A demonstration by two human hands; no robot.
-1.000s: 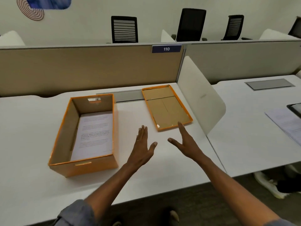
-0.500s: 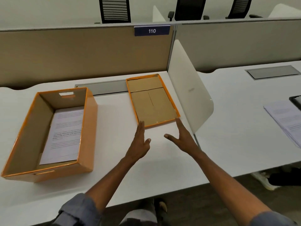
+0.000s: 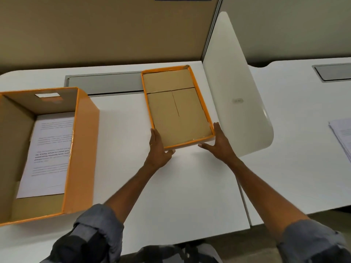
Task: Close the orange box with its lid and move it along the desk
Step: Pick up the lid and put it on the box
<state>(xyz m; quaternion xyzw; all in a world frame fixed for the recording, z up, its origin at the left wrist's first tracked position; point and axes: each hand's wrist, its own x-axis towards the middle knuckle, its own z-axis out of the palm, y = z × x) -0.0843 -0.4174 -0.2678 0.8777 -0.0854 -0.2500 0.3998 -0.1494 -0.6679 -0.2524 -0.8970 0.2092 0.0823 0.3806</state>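
Observation:
The orange box (image 3: 83, 149) stands open at the left of the white desk, with printed paper (image 3: 51, 154) lying inside. Its orange lid (image 3: 176, 109) lies upside down, brown inside up, flat on the desk further right. My left hand (image 3: 157, 149) rests against the lid's near-left corner, fingers along the left rim and thumb at the near rim. At the near-right corner, my right hand (image 3: 220, 143) lies the same way. Both hands have straight, spread fingers that touch the rim.
A white curved divider (image 3: 237, 92) stands just right of the lid. A grey cable tray cover (image 3: 104, 82) sits behind it, under the tan partition (image 3: 114, 31). More papers (image 3: 341, 135) lie on the neighbouring desk at the far right.
Both hands have reached forward from the bare desk to the lid's near corners. My head has moved closer and tilted down, so the box now sits further left in view.

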